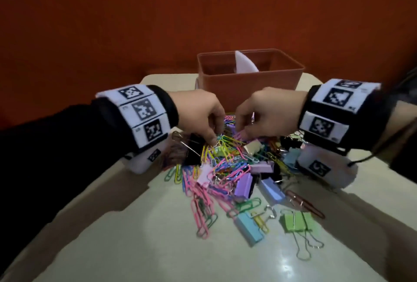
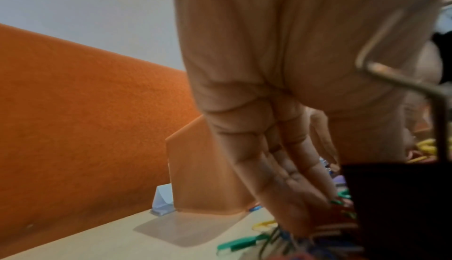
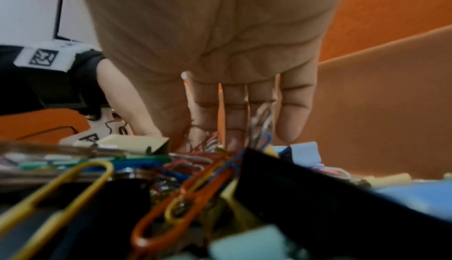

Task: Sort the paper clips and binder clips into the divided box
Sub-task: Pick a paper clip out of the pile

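A heap of coloured paper clips and binder clips (image 1: 225, 164) lies mid-table in the head view. Behind it stands the orange divided box (image 1: 248, 83), split by a white divider (image 1: 244, 63). My left hand (image 1: 213, 140) reaches down into the heap's far left, fingertips on yellow paper clips beside a black binder clip (image 1: 194, 148). In the left wrist view its fingers (image 2: 293, 183) are nearly straight. My right hand (image 1: 244, 135) dips into the heap's far side by a cream binder clip (image 1: 253, 146). The right wrist view shows straight fingers (image 3: 234, 113) touching the clips, thumb apart.
Loose binder clips lie nearer me: green (image 1: 297, 220), light blue (image 1: 248, 227), purple (image 1: 244, 184). Pink paper clips (image 1: 203, 211) spread front left. The pale table (image 1: 135, 248) ends against an orange wall (image 1: 203, 11). A small white folded paper (image 2: 162, 200) sits left of the box.
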A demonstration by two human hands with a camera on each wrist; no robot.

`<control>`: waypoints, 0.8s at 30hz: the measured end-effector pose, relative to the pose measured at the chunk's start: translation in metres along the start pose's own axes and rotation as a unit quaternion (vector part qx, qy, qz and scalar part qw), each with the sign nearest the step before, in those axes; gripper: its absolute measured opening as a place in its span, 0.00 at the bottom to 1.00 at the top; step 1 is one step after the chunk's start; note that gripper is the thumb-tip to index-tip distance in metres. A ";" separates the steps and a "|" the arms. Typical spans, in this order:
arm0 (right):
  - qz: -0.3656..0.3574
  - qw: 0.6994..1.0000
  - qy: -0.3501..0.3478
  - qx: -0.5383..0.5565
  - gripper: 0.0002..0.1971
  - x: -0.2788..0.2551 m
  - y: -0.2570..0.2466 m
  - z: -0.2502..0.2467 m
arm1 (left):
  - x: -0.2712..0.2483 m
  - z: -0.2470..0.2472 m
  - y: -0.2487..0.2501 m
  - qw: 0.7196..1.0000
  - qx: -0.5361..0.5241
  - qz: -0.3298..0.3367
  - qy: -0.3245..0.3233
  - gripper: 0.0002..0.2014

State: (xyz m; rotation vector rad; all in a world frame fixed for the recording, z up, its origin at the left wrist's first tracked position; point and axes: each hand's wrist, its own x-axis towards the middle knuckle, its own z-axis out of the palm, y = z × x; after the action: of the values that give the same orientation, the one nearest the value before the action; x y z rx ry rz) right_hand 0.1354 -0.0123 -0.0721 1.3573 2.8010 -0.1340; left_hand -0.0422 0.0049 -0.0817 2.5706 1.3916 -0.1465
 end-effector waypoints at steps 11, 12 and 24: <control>0.046 0.997 0.046 0.042 0.04 -0.001 -0.001 -0.004 | -0.016 -0.006 0.002 0.994 -0.081 -0.029 0.061 0.07; 0.048 0.996 0.050 0.055 0.03 -0.003 0.001 -0.005 | -0.017 -0.006 0.001 0.993 -0.097 -0.036 0.064 0.07; 0.077 0.973 0.082 0.203 0.06 -0.012 0.019 -0.017 | -0.023 0.004 -0.004 0.983 -0.157 -0.086 0.050 0.05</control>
State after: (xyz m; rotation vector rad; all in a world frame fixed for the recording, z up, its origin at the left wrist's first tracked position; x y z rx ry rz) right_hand 0.1576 -0.0088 -0.0556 1.7327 2.8936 -0.6512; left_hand -0.0583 -0.0122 -0.0818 2.2274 1.5345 0.1649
